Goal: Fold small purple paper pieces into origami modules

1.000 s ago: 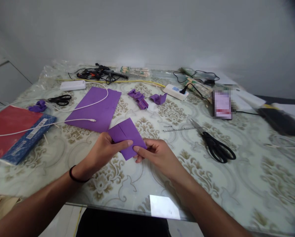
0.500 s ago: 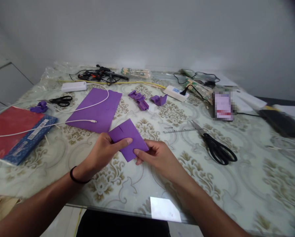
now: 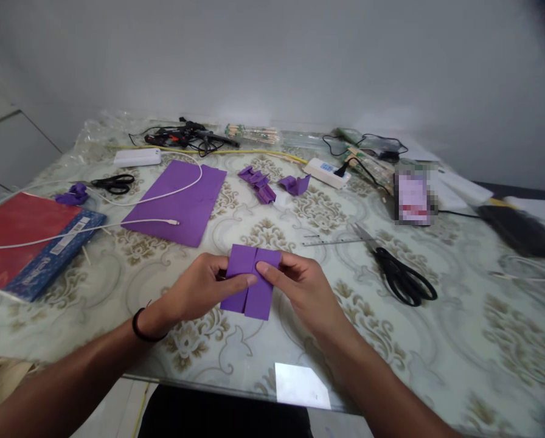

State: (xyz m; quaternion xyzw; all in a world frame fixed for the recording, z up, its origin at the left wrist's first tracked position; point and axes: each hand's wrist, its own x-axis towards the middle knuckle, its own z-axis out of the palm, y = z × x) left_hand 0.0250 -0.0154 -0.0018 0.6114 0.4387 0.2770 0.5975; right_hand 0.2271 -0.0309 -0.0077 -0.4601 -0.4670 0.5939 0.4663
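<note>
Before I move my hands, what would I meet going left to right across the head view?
Red-and-blue packet → large purple sheet → held folded purple paper → small bent purple piece → white power strip → large black-handled scissors → flat black object.

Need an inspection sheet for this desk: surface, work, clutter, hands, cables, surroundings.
Surface: patterned, glossy table; spills, nothing seen.
Work in hand: folded purple paper, held off-centre creases upward; purple sheets and smaller folded pieces beyond.
Clutter: large scissors by a ruler, small scissors, red-and-blue packet.
Hands: left and right both grip the folded paper, thumbs on top.
Cables: white cable across the sheets; black plug in power strip; black tangle at back.
Surroundings: plain grey wall behind; other people, nothing seen.
</note>
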